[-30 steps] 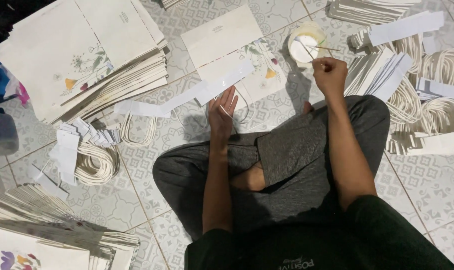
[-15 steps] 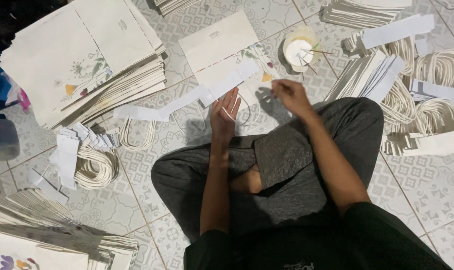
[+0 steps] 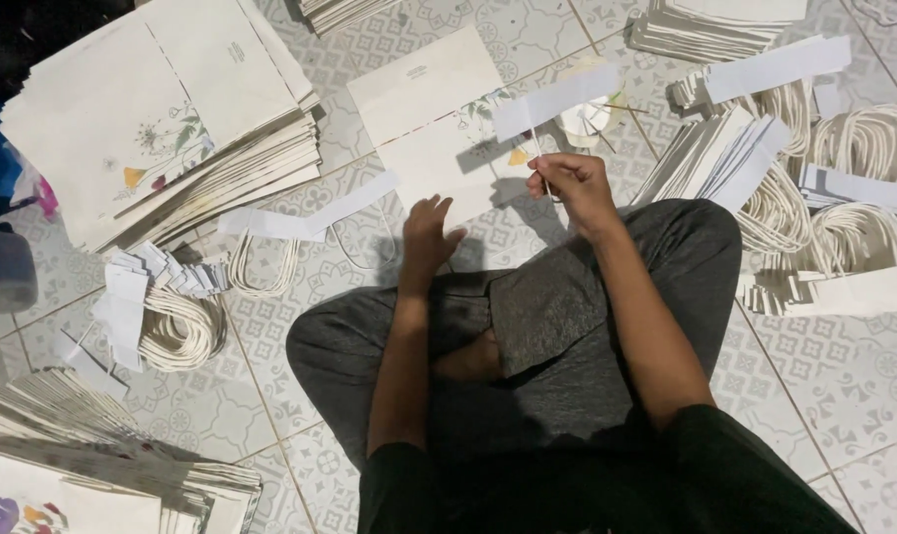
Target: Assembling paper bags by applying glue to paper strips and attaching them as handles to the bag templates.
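White paper strip (image 3: 555, 101) hangs over the flat cream paper bag (image 3: 439, 129) on the tiled floor (image 3: 844, 376); our right hand (image 3: 572, 186) pinches a thin stick beneath it, left hand (image 3: 427, 235) open, pinning the bag's edge.

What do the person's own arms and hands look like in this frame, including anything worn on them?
Both forearms are bare from above the elbow down. The left hand and right hand wear no gloves; no rings, watch or bracelet can be made out. Dark, black-looking short sleeves cover the upper arms at the bottom of the view. No markings show on the sleeves.
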